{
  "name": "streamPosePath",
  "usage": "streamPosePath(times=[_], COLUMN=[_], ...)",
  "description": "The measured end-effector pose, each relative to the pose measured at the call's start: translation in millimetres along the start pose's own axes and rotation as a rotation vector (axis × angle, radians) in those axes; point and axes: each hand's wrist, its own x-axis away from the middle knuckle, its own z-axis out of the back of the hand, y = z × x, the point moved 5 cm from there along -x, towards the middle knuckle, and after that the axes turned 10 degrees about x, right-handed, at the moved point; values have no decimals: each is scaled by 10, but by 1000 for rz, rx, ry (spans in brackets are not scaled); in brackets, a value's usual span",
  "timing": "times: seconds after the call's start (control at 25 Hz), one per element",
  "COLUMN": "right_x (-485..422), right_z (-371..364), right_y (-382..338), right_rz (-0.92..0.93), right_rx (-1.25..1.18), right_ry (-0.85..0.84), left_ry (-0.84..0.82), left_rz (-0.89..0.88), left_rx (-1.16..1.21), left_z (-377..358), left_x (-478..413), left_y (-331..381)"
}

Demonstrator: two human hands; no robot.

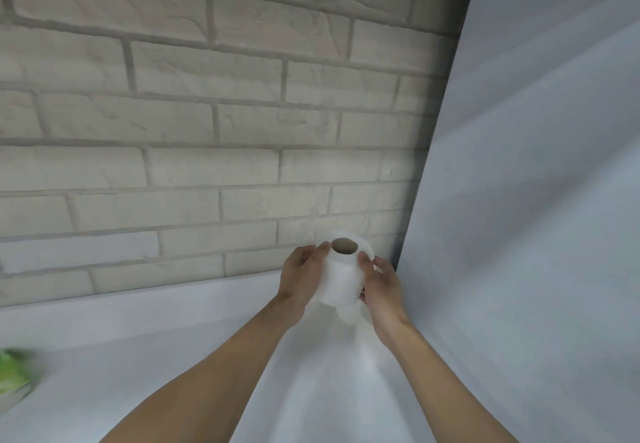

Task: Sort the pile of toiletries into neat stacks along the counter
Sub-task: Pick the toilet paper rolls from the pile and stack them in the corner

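Toilet roll (341,278) upright near the counter (138,356) back corner, left hand (301,278) and right hand (382,287) gripping its sides. Light, soft, crushes easily; hold mid-wall gently. Tail probably loose below, blurred.
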Motion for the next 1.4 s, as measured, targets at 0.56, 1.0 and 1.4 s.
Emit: streamPosePath(times=[0.56, 1.0, 1.4], right_x=[-799, -845, -864], right_z=[411, 400, 412], right_y=[35, 147, 141], right_rz=[100, 53, 72], right_rx=[90, 182, 230], right_ry=[-12, -9, 76], left_ry=[-267, -308, -186], left_rz=[-104, -91, 1], left_rx=[-221, -340, -433], left_z=[-517, -473, -227], left_x=[-451, -589, -532], left_y=[-347, -593, -552])
